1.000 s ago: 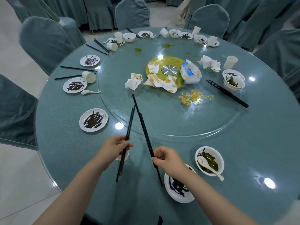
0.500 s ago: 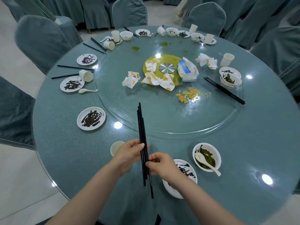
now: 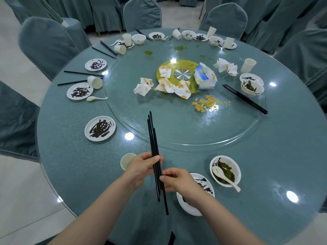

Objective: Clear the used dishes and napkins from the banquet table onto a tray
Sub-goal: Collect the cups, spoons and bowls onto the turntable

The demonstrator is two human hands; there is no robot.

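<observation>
Chairs [image 3: 46, 41] in blue-grey covers are standing round the left edge of the round table [image 3: 70, 165]. On the table's left side two stained white plates [image 3: 80, 91] are sitting near a tipped paper cup [image 3: 95, 82], a white spoon [image 3: 95, 98] and loose black chopsticks [image 3: 83, 73]; a third smeared plate [image 3: 100, 128] is lying nearer the person. A small white cup [image 3: 126, 160] is standing just left of the left hand [image 3: 141, 167].

That left hand is curling its fingers and thumb round a bundle of black chopsticks [image 3: 153, 140], which is pointing away from the person and reaching over the rim of the glass turntable [image 3: 177, 124]. The right hand [image 3: 178, 180] is pinching the lower part of the same bundle between thumb and fingers, just right of the left hand. The bundle's near ends are sticking out unevenly below both hands.

On the turntable, crumpled stained napkins [image 3: 166, 85] are lying around a yellow centre disc [image 3: 177, 68], with a blue-and-white tissue pack [image 3: 205, 78] beside them and scattered orange crumbs [image 3: 207, 102] further right.

Under the right wrist a smeared plate [image 3: 191, 207] is partly hiding. To its right a bowl [image 3: 224, 171] is holding green scraps and a white spoon [image 3: 224, 176]. Another pair of chopsticks [image 3: 245, 99] is lying across the turntable's right rim, near stacked bowls [image 3: 252, 87] and a paper cup [image 3: 247, 65]. More cups and dishes are lining the far edge.
</observation>
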